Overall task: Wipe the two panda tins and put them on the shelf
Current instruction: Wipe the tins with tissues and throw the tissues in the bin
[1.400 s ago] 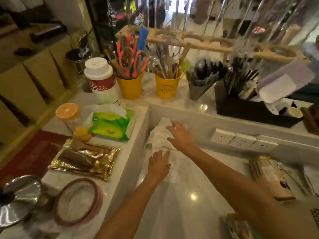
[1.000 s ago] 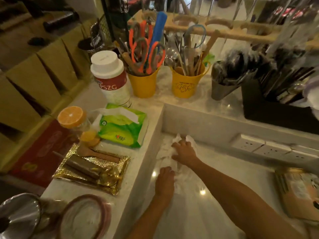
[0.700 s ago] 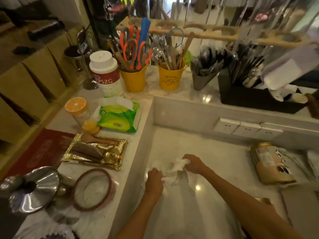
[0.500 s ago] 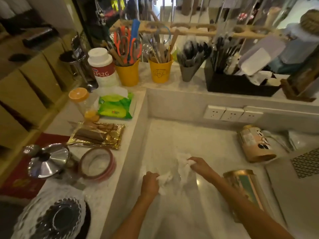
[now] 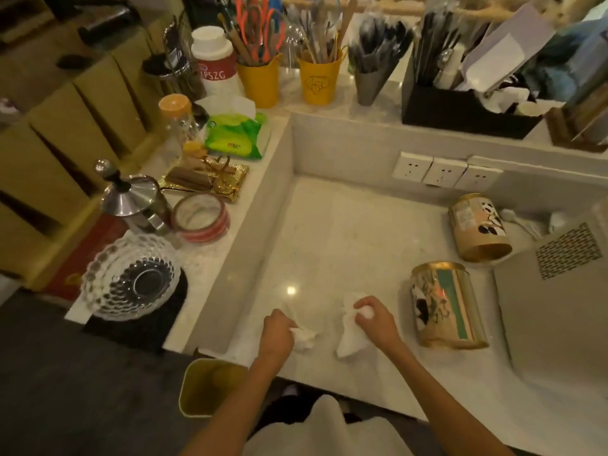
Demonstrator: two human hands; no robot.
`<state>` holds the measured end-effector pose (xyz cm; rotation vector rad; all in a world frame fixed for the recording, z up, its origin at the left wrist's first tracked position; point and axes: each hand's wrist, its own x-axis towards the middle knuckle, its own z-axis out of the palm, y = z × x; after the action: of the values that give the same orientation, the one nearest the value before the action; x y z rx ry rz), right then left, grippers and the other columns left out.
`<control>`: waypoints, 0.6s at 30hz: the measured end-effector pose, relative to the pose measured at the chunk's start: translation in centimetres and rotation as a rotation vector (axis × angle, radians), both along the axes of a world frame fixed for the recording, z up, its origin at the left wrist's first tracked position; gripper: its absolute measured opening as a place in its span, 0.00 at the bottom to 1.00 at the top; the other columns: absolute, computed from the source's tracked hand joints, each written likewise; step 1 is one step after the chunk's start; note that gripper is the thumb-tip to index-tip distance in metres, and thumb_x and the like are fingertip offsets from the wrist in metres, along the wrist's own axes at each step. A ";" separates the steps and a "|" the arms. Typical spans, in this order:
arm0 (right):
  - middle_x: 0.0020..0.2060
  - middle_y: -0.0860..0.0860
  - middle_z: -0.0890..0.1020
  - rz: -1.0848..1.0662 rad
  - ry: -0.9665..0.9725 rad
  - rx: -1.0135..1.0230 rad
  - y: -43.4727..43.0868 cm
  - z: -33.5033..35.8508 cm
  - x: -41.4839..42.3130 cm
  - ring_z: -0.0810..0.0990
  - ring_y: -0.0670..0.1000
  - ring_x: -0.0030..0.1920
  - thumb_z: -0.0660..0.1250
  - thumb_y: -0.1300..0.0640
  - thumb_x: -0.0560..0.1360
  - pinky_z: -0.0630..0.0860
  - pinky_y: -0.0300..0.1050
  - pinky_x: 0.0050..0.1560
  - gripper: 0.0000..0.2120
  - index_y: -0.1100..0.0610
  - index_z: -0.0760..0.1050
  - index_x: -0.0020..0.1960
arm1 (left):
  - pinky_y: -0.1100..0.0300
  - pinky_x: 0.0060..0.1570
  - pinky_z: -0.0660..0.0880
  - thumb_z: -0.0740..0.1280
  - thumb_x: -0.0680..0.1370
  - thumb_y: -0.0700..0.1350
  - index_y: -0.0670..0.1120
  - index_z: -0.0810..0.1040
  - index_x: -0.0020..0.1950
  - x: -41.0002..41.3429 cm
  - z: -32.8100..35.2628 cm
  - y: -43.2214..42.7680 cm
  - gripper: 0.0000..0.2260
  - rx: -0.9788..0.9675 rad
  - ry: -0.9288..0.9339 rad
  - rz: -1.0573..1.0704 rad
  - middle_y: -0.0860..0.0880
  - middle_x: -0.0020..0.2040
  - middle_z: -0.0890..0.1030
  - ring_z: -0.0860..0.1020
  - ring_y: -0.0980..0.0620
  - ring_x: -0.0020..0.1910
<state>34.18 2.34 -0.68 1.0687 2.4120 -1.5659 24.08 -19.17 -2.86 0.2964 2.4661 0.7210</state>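
Observation:
Two gold panda tins lie on their sides on the white marble counter [image 5: 345, 232]. The nearer tin [image 5: 444, 306] is just right of my right hand; the farther tin [image 5: 478, 225] rests by the wall sockets. My left hand [image 5: 278, 329] is closed on a crumpled white tissue [image 5: 304, 337] near the counter's front edge. My right hand [image 5: 373, 319] grips a second piece of white tissue [image 5: 350, 337], which hangs down onto the counter. Neither hand touches a tin.
A raised ledge on the left carries a glass dish [image 5: 130, 278], a metal press pot [image 5: 131, 199], a tape roll [image 5: 200, 217] and a green tissue pack [image 5: 235, 134]. Utensil cups [image 5: 319, 79] line the back ledge. A yellow bin [image 5: 207, 386] stands below the counter; a grey appliance [image 5: 556, 301] sits right.
Both hands have drawn back from the far left corner toward the counter's front edge, bunching the tissue and pulling it into two pieces. The view dropped, bringing both tins into sight.

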 end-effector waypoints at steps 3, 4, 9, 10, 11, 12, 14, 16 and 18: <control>0.52 0.54 0.78 0.102 0.019 0.021 -1.4 0.2 1.7 0.76 0.54 0.54 0.65 0.69 0.74 0.69 0.40 0.52 0.10 0.55 0.74 0.48 | 0.75 0.34 0.70 0.64 0.75 0.31 0.42 0.84 0.44 3.1 2.0 -2.0 0.10 0.090 -0.071 0.083 0.50 0.41 0.80 0.78 0.54 0.41; 0.52 0.54 0.78 0.102 0.015 0.009 -1.7 0.0 2.0 0.76 0.54 0.55 0.64 0.70 0.75 0.69 0.42 0.56 0.10 0.56 0.74 0.48 | 0.75 0.39 0.69 0.64 0.76 0.32 0.41 0.84 0.48 3.9 2.4 -2.9 0.10 0.102 -0.082 0.102 0.50 0.44 0.79 0.77 0.54 0.44; 0.52 0.50 0.79 0.128 -0.058 -0.152 -7.8 0.1 3.4 0.78 0.58 0.57 0.64 0.66 0.77 0.77 0.44 0.56 0.08 0.62 0.77 0.55 | 0.64 0.49 0.70 0.61 0.78 0.34 0.40 0.81 0.55 8.5 4.2 -10.0 0.11 0.156 -0.174 0.294 0.47 0.50 0.80 0.76 0.53 0.49; 0.55 0.54 0.79 0.115 -0.129 -0.214 -9.8 0.7 3.3 0.77 0.60 0.59 0.65 0.63 0.78 0.77 0.49 0.58 0.10 0.62 0.76 0.58 | 0.61 0.50 0.71 0.61 0.79 0.36 0.41 0.80 0.53 9.3 4.0 -11.9 0.09 0.156 -0.204 0.342 0.46 0.50 0.80 0.76 0.51 0.50; 0.58 0.58 0.78 0.115 -0.206 -0.271 -11.6 0.9 3.3 0.77 0.63 0.60 0.65 0.61 0.78 0.76 0.54 0.60 0.10 0.60 0.74 0.60 | 0.58 0.50 0.72 0.61 0.80 0.37 0.43 0.80 0.50 10.0 3.6 -13.8 0.07 0.144 -0.248 0.415 0.45 0.47 0.80 0.76 0.49 0.49; 0.58 0.62 0.77 0.158 -0.253 -0.320 -13.6 1.0 3.5 0.76 0.66 0.60 0.63 0.62 0.79 0.75 0.58 0.60 0.09 0.58 0.74 0.59 | 0.57 0.48 0.72 0.61 0.79 0.37 0.44 0.78 0.45 10.6 3.3 -15.8 0.08 0.135 -0.271 0.475 0.44 0.43 0.79 0.77 0.47 0.47; 0.57 0.68 0.76 0.370 -0.292 -0.353 -17.5 1.0 4.0 0.75 0.72 0.60 0.58 0.70 0.79 0.74 0.63 0.59 0.15 0.55 0.73 0.59 | 0.57 0.42 0.71 0.61 0.78 0.34 0.45 0.77 0.40 11.3 2.1 -20.0 0.10 0.157 -0.283 0.549 0.43 0.41 0.78 0.77 0.46 0.45; 0.58 0.69 0.74 0.529 -0.350 -0.329 -21.8 0.5 4.5 0.73 0.73 0.59 0.55 0.73 0.77 0.73 0.64 0.59 0.22 0.49 0.72 0.59 | 0.54 0.42 0.73 0.61 0.77 0.38 0.44 0.78 0.42 11.4 1.4 -24.0 0.08 0.189 -0.351 0.663 0.43 0.43 0.79 0.77 0.45 0.45; 0.63 0.63 0.72 0.549 -0.422 -0.299 -26.3 -1.0 4.3 0.72 0.70 0.61 0.57 0.67 0.77 0.71 0.62 0.65 0.20 0.46 0.72 0.60 | 0.55 0.44 0.72 0.61 0.78 0.41 0.43 0.79 0.47 11.4 -0.2 -28.0 0.07 0.223 -0.448 0.785 0.42 0.46 0.79 0.77 0.44 0.47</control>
<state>38.51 -23.98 -1.68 0.5423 1.8910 -1.2929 35.50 -47.14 -3.06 -0.7243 2.0230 1.2180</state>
